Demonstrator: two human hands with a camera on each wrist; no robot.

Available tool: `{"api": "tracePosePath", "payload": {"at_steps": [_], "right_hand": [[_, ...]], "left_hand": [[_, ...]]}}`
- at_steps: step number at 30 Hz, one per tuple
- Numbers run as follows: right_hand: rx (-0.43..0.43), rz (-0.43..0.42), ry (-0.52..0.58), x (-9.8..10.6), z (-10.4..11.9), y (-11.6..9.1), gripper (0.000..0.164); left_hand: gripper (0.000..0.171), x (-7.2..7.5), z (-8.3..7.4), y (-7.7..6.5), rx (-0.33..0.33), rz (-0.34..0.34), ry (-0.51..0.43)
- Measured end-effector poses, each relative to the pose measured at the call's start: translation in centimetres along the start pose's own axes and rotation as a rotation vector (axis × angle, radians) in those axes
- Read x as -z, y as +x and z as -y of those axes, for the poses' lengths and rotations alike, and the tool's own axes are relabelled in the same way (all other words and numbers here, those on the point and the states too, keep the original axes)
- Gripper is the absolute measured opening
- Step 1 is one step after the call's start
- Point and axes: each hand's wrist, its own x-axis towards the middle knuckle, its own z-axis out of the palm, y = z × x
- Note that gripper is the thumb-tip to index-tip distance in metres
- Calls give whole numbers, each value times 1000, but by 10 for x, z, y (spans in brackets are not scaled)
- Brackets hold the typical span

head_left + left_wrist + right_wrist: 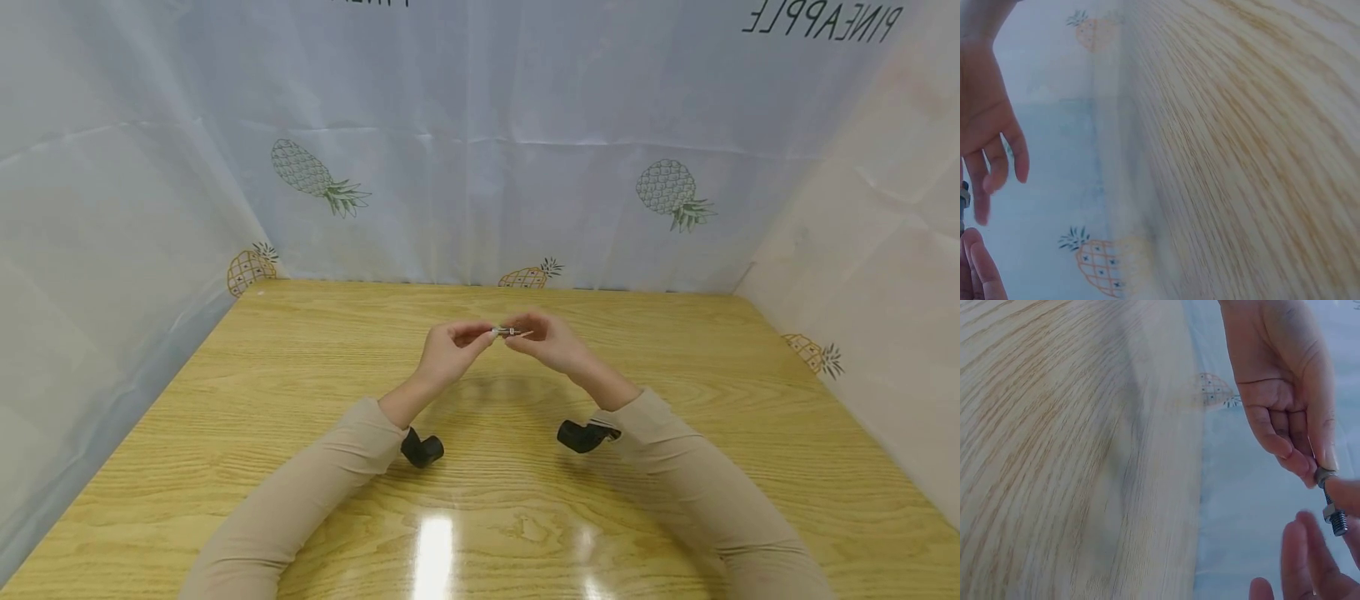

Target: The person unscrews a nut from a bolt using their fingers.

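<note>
My left hand (442, 354) pinches a small metal bolt (1326, 495) at its head, between thumb and fingertips. A hex nut (1331, 512) sits on the bolt's shank, close to the threaded end. Around that end is my right hand (551, 342), its fingers (1295, 556) spread apart and loosely bent. One right digit overlaps the shank beside the nut in the right wrist view. Both hands are raised over the wooden table (480, 483). At the left wrist view's edge only part of the bolt shows.
A white curtain (465, 192) printed with pineapples stands behind the table and along both sides. Black curved devices (423, 450) jut from under both sleeves at the wrists. Bright reflections lie on the tabletop toward the front.
</note>
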Motion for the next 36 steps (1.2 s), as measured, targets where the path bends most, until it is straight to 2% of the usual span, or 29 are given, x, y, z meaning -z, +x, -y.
{"api": "tracePosePath", "payload": {"at_steps": [3,10,14,18,26,30,33,36], "right_hand": [[8,9,10,0,0,0,45],[-73,3,-2,1,4,-1,44],[-38,-24,-24,0,0,0,37],[7,-19,-12,1,-1,0,43],[-53,-14,-9,2,-2,2,42],[-24,-35,-12,2,-3,0,35],[-3,-37,-4,2,-2,0,40],[-22,-24,4,2,-2,0,45]], "left_hand": [[28,0,0,0,-5,3,-3],[31,-1,-3,-1,8,9,3],[29,-1,-4,-2,11,5,0],[29,0,-4,-2,3,3,0],[30,0,-3,-1,0,6,4],[29,0,-3,-1,-1,5,-7],[29,1,-3,-1,2,6,-10],[29,1,-3,-1,4,9,-4]]}}
